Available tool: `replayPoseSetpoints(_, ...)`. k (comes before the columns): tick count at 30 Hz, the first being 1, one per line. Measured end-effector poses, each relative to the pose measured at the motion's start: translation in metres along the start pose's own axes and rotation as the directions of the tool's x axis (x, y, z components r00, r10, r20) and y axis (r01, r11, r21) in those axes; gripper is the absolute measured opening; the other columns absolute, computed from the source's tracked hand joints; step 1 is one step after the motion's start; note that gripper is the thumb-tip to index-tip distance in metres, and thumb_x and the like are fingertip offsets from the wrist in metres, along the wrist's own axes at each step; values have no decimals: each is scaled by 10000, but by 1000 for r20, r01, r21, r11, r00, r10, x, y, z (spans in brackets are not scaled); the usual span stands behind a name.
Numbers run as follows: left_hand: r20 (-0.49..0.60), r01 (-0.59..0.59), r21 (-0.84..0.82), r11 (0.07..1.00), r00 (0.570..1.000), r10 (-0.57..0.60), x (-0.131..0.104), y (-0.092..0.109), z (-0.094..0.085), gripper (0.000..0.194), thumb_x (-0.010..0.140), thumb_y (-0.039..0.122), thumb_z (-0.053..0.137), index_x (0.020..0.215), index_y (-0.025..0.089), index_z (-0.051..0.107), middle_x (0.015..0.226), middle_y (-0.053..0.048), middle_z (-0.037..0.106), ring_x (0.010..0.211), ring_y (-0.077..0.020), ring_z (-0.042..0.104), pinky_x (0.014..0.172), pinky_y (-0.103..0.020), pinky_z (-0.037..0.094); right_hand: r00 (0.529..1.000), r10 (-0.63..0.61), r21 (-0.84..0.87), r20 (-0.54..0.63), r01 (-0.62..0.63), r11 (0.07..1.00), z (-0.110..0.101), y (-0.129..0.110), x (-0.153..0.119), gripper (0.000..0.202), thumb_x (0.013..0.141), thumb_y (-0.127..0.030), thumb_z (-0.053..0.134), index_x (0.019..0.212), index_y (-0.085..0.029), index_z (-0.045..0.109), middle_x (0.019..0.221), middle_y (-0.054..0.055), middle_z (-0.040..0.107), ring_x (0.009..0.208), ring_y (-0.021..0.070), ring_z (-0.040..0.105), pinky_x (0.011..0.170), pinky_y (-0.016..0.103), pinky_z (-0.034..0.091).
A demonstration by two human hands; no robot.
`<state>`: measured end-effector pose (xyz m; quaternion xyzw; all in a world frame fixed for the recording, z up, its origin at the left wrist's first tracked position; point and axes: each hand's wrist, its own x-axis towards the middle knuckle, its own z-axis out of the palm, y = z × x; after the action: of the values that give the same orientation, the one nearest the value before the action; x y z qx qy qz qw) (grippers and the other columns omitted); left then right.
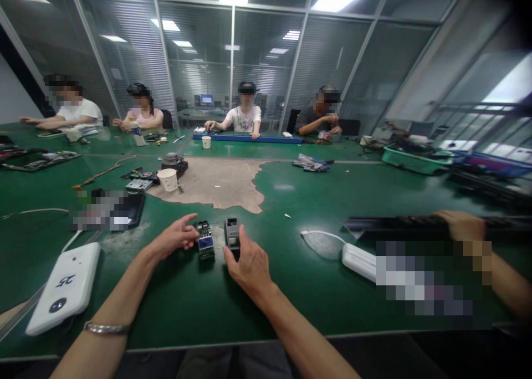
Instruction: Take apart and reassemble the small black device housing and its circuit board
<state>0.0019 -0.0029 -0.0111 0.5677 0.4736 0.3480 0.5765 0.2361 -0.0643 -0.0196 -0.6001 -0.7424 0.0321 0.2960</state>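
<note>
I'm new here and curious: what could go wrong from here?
The small green circuit board with a blue screen is bare; the left hand beside it might scratch it. The boxy grey housing could be knocked if the right hand slips. The white paper cup near dark electronic parts might spill, if it holds liquid.

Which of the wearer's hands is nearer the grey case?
Right. The right hand is right at the grey case, fingers along its right side. The left hand is farther off to the left, with the circuit board between it and the case.

Circuit board (205, 236), blue screen (206, 244) up; grey casing (231, 232) just beside.
</note>
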Motion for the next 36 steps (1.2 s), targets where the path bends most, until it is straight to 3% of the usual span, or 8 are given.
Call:
replayPoseSetpoints(5,3,-2,-18,1000,1000,2,-1,-1,-1,856,746,211,593,1454,154,114,709,24,543,542,-75,486,473,-186,345,998,59,56,-17,-58,997,-3,2,1,651,860,-414,477,1399,-96,297,1117,150,622,961,253,617,842,346,466)
replayPoseSetpoints(9,-11,-3,-31,1000,1000,2,0,-3,0,853,740,201,597,1452,146,131,707,20,552,539,-77,500,476,-188,359,997,42,155,-67,-31,987,-7,-1,3,645,869,-421,467,1401,-98,299,1219,161,570,1045,251,591,896,347,450)
replayPoseSetpoints(16,-7,12,-39,999,1000,-12,-2,0,-1,870,742,231,606,1455,132,117,695,5,583,538,-98,532,482,-203,389,996,-22,257,-92,45,965,-13,-28,13,656,868,-449,460,1396,-91,311,1197,159,588,1038,253,600,891,350,458)
replayPoseSetpoints(24,-19,28,-49,998,999,-29,2,-8,-8,801,775,271,591,1441,130,170,652,2,588,502,-97,516,459,-199,370,999,-41,118,-3,42,992,-8,-63,21,685,859,-471,474,1403,-102,280,1045,147,655,886,264,646,785,350,480)
replayPoseSetpoints(32,-30,42,-42,998,999,-43,4,-9,-8,763,749,282,614,1412,159,256,644,22,571,466,-80,509,457,-188,372,994,-80,19,73,79,997,-2,-70,25,712,862,-474,447,1412,-82,219,966,141,662,810,260,643,714,342,471)
replayPoseSetpoints(36,-43,55,-5,998,998,-55,5,-9,-11,766,765,279,587,1425,157,216,616,24,571,468,-91,520,451,-189,377,992,-91,1,92,91,996,-1,-69,23,709,865,-451,433,1415,-71,195,995,152,650,824,252,637,712,334,466)
